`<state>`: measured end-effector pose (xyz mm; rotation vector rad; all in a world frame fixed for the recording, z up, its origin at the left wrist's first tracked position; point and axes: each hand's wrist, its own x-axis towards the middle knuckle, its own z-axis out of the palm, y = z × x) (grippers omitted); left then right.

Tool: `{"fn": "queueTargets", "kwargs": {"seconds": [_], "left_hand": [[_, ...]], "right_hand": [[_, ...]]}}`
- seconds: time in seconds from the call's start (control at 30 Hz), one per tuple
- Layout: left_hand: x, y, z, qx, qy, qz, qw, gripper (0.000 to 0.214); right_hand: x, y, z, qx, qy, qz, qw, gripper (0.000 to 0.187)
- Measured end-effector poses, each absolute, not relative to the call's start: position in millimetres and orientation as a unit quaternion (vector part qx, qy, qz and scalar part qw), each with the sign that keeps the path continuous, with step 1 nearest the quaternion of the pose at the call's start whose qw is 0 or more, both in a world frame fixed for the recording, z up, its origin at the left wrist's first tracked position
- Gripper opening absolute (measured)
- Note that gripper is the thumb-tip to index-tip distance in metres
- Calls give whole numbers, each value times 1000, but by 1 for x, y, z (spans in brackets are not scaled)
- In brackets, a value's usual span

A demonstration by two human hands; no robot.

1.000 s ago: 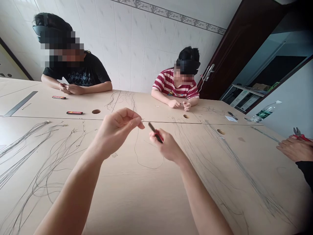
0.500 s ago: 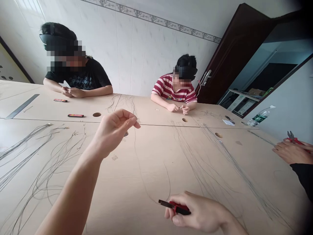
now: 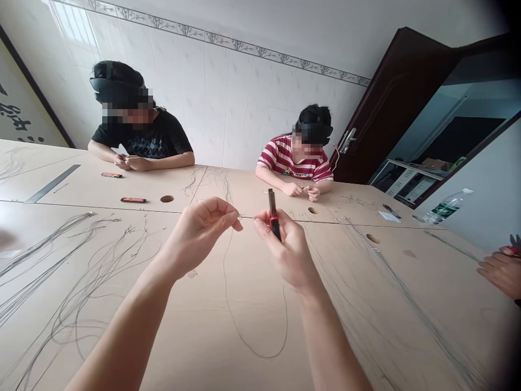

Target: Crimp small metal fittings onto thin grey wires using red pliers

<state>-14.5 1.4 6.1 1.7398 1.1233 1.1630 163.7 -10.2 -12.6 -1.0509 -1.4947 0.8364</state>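
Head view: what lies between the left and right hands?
The head view shows only the tip of a thin grey wire, pinched by the left hand, pointing toward the right hand.

Tool (image 3: 273, 214) lower end hidden in right hand (image 3: 291, 252); co-worker's hand (image 3: 501, 270) cut by edge.

The head view (close above left hand (image 3: 199, 234) and right hand (image 3: 290, 251)) looks downward across the table (image 3: 191, 331).

The left hand (image 3: 199, 233) and right hand (image 3: 287, 250) are bare. The left forearm (image 3: 134, 320) and right forearm (image 3: 329, 342) are slender and uncovered from wrist to lower frame edge.
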Motion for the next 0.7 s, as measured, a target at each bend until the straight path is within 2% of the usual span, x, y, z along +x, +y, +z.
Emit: {"fn": "queueTargets", "kwargs": {"seconds": [0.37, 0.7], "left_hand": [[-6, 6, 4, 700, 410, 444, 379, 19], [-2, 1, 5, 703, 396, 424, 412, 21]], "right_hand": [[158, -4, -20, -413, -641, 390, 515, 18], [162, -8, -22, -419, -651, 365, 517, 19]]}}
